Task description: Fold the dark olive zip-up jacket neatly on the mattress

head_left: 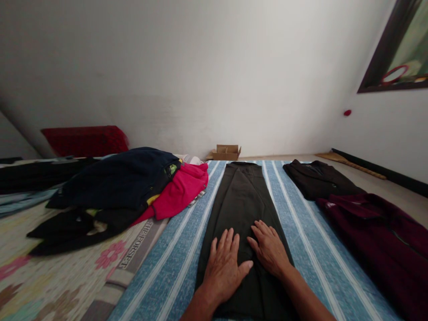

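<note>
A pair of dark trousers (pixel 242 196) lies lengthwise in front of me, folded into a long strip with its waistband at the far end. My left hand (pixel 224 266) rests flat on the near part of the cloth, fingers pointing away and thumb out to the right. Beside it, my right hand (pixel 269 247) presses flat a little farther up, near the right edge. Both hands are empty, and the lower end of the trousers runs partly out of sight beneath my arms.
Blue striped bedding (pixel 182 236) lies under the trousers. At left, a heap of dark clothes (pixel 113 178) and a pink garment (pixel 182 189) sit on a floral sheet (pixel 76 276). Right of me lie a folded black garment (pixel 317 178) and a maroon one (pixel 377 236). A cardboard box (pixel 227 154) stands by the wall.
</note>
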The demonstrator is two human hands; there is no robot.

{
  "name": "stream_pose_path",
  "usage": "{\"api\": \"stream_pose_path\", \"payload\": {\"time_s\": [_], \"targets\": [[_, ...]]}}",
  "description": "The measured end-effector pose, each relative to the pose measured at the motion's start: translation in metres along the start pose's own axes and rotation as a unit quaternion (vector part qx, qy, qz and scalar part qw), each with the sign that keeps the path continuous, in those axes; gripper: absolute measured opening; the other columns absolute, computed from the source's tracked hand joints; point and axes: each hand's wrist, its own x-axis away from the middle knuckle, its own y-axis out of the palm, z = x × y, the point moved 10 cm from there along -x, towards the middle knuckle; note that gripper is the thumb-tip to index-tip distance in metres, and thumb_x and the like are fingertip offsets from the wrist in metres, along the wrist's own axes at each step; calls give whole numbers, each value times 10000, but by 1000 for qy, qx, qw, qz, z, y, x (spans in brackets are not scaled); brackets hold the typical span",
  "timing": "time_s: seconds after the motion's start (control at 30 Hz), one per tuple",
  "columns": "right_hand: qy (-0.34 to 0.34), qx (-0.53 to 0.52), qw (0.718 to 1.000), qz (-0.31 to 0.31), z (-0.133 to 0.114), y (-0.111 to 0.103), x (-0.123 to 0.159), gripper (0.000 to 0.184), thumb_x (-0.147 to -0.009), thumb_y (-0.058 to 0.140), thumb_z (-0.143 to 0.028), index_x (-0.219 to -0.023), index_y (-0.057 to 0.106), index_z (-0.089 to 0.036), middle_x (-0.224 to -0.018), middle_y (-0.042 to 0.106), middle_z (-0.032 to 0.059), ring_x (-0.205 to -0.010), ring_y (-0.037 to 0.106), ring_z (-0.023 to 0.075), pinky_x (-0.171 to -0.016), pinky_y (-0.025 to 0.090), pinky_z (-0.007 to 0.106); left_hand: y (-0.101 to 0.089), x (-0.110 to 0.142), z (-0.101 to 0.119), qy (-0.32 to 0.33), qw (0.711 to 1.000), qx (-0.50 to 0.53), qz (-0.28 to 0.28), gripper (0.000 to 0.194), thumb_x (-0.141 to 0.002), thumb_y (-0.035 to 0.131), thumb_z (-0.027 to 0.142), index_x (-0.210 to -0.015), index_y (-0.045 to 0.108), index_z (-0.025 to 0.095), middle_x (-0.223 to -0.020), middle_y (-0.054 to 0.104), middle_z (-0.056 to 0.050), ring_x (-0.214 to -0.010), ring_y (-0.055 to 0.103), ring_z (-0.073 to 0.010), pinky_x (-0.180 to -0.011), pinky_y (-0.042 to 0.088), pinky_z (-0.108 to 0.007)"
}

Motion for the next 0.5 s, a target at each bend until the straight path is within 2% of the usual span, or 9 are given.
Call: {"api": "stream_pose_path", "payload": {"time_s": [0.23, 0.5], "targets": [[-2, 0, 1000, 1, 0, 0, 0, 465, -931, 360, -415, -1286, 514, -158, -1401, 430, 92, -1331, 319, 246, -1083, 248, 444, 3, -1, -2, 7, 1000, -4, 13, 721, -847, 368, 563, -1430, 286, 147, -1524, 164, -99, -1403, 114, -266, -1125, 139, -503], [0, 6, 1000, -1, 1, 2, 0, 467, -933, 351, -413, -1296, 505, -162, -1406, 425, 83, -1332, 314, 245, -1085, 240, 443, 0, 0, -1, 0, 1000, 6, 2, 719, -846, 366, 555, -1432, 284, 146, -1525, 161, -101, -1403, 116, -273, -1125, 136, -504]]}}
